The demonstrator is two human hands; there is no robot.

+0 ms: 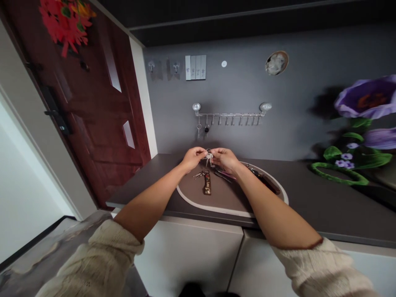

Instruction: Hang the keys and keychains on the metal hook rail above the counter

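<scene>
Between my two hands, above the oval mat, is a bunch of keys on a ring. My left hand pinches it from the left, thumb and fingers closed. From the other side my right hand grips the same bunch near its ring. Just below them on the mat lies another set of keys with a dark brown strap fob. Under and behind my right forearm are more items, partly hidden, among them a dark long object.
A hook rail on the grey wall carries keys on its left hooks. The mat lies on a dark counter. Purple artificial flowers stand at right; a dark red door is at left.
</scene>
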